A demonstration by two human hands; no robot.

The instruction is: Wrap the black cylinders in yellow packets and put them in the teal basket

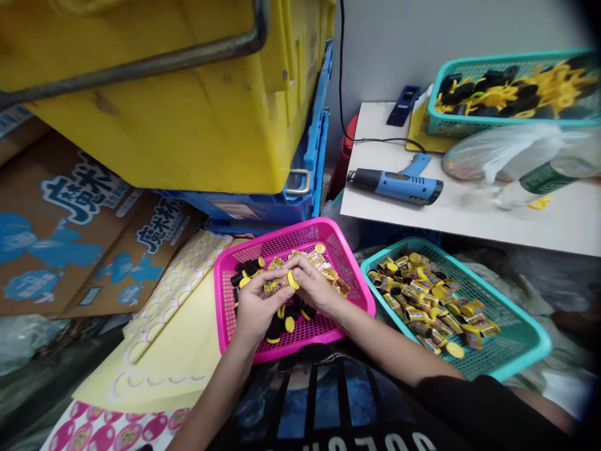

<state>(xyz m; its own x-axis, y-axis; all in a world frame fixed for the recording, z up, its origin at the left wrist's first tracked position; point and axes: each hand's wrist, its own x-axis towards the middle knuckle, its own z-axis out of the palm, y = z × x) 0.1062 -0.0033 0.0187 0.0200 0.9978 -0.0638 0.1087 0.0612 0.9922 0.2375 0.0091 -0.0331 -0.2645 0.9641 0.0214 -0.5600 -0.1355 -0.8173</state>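
Two hands: your left hand (256,307) and right hand (314,285) are together, cupped around a gold-wrapped cylinder (277,285) with a yellow disc (292,280) at its end.
Under them: a pink mesh basket (277,237) holding more gold-wrapped pieces (315,260) and black-and-yellow caps (251,269).
Your right: a teal mesh basket (530,341), heaped with wrapped pieces (422,300).
Farther off: a blue heat gun (397,185) on the white tabletop (469,228), near its front edge.
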